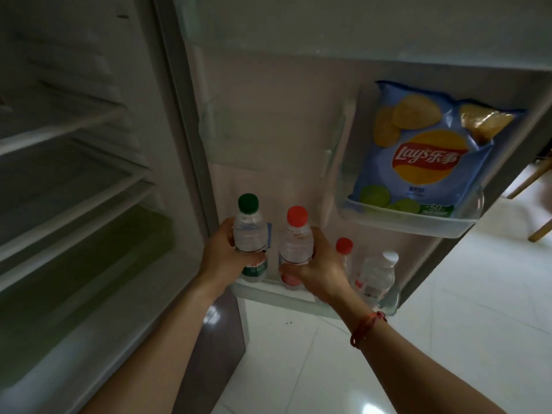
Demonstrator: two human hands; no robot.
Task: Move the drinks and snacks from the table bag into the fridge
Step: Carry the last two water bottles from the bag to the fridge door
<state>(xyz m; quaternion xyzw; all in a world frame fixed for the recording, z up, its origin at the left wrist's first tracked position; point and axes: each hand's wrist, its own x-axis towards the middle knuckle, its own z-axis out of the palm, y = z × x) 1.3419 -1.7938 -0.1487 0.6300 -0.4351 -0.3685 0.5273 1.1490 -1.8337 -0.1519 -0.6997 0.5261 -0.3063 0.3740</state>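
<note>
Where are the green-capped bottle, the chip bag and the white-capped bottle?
green-capped bottle [250,233], head view, on its clear body above the label.
chip bag [424,162], head view, on the logo at its middle.
white-capped bottle [375,277], head view, on its clear body.

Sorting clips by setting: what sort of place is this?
Likely a home kitchen or dining area: open fridge with chip bag and water bottles in its door, white floor tiles, wooden chair legs.

Lower door shelf [268,294] holds 4 bottles [376,276]; upper door shelf [403,226] holds a chip bag [418,162].
</note>
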